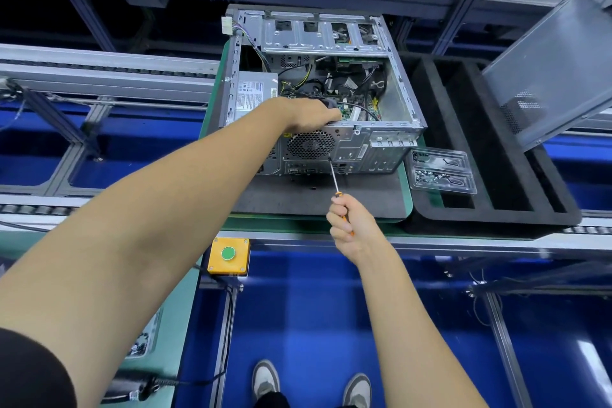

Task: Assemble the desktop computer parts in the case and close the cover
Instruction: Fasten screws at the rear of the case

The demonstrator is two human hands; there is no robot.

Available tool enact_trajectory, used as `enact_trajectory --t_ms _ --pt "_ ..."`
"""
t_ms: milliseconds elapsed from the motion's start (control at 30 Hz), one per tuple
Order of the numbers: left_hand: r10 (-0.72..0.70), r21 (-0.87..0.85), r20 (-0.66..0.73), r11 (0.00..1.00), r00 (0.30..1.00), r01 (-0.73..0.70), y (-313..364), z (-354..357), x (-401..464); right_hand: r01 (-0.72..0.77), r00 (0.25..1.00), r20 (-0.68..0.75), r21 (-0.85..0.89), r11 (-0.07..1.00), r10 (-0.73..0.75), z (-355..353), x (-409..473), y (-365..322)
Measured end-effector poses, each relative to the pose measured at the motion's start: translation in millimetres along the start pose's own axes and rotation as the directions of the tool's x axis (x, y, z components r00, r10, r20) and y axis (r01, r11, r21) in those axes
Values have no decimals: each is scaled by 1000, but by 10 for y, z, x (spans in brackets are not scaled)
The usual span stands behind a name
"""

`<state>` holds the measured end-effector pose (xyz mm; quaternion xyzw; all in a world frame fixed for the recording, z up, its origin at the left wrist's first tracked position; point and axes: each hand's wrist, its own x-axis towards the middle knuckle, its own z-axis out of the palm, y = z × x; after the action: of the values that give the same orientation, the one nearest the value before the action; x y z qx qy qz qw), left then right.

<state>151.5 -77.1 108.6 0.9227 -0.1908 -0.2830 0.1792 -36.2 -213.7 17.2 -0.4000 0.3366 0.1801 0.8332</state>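
Observation:
An open grey computer case [390,136] lies on its side on a dark mat, its rear panel facing me. Inside are a power supply [253,93], cables and a green board. My left hand [308,114] reaches over the rear edge into the case and grips a black part above the round fan grille [310,144]; what its fingers hold is mostly hidden. My right hand [351,225] grips an orange-handled screwdriver [333,177] whose tip touches the rear panel just beside the grille. The case's side cover [549,76] leans tilted at the right.
A black foam tray [496,209] with long slots sits right of the case, with a clear plastic blister pack [442,170] on it. A yellow box with a green button [228,255] hangs below the bench edge. Conveyor rails cross left and behind. My shoes show below.

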Motion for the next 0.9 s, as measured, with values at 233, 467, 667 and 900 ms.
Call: enact_trajectory --t_ms 233,467,667,900 --pt "7 -35 4 999 1000 -7 0 -8 -7 241 884 -238 -504 829 -402 188 -41 112" --pt "-18 -27 -7 999 1000 18 9 -12 -22 116 609 -272 -899 423 -745 200 -46 261" --pt "-14 -28 -12 1000 1000 13 25 -8 -41 56 515 -191 -965 255 -836 144 -10 402" --pt "-4 -31 -9 1000 1000 3 38 -11 -56 -52 997 -63 55 997 55 -53 -16 92"
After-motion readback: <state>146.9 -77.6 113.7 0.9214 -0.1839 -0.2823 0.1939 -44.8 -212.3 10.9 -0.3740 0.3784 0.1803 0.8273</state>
